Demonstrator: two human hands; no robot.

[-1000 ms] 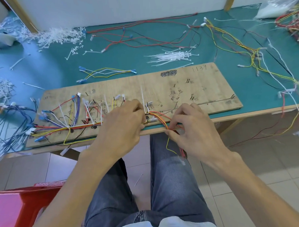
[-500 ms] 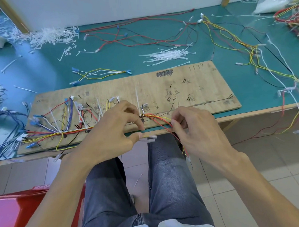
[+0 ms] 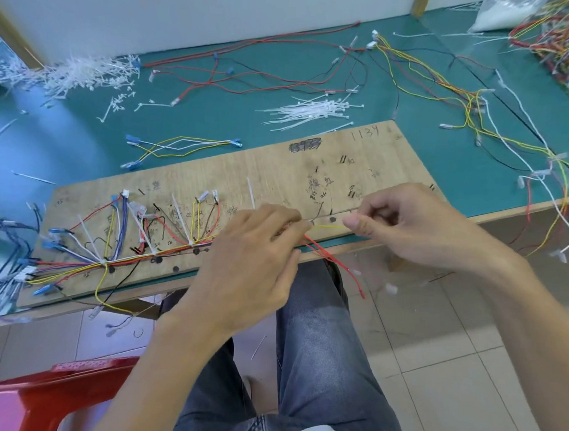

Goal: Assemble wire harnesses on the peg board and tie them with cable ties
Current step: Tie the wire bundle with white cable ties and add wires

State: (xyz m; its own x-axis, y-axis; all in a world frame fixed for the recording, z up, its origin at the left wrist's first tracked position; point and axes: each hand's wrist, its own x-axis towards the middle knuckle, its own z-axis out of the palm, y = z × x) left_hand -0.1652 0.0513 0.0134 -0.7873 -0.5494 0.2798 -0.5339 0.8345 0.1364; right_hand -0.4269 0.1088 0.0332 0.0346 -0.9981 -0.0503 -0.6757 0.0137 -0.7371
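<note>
1. Lying along the near edge of the green table (image 3: 207, 114), the wooden peg board (image 3: 274, 170) carried the wire harness (image 3: 132, 259) on its left half. The coloured wires were gathered into one trunk along the board's near side and bound at several spots by white ties (image 3: 181, 219).
2. The left hand (image 3: 255, 259) lay over the trunk's right end, near the middle of the board. Its fingers were curled down and pinched the wires there.
3. The right hand (image 3: 417, 222), just to the right, pinched a yellow wire (image 3: 329, 226) between thumb and forefinger, with the other fingers curled in. The wire ran taut and level between the two hands, over the board's near edge.
4. Red wires (image 3: 330, 259) dropped from under the left fingertips, past the table edge and over the person's lap.
5. One single cable tie (image 3: 251, 192) stood upright on the board, just behind the left hand.
6. A heap of spare cable ties (image 3: 308, 111) lay on the table behind the board. Clipped offcuts (image 3: 84, 74) were piled at the far left, and loose wires (image 3: 270, 79) sprawled across the back.
</note>
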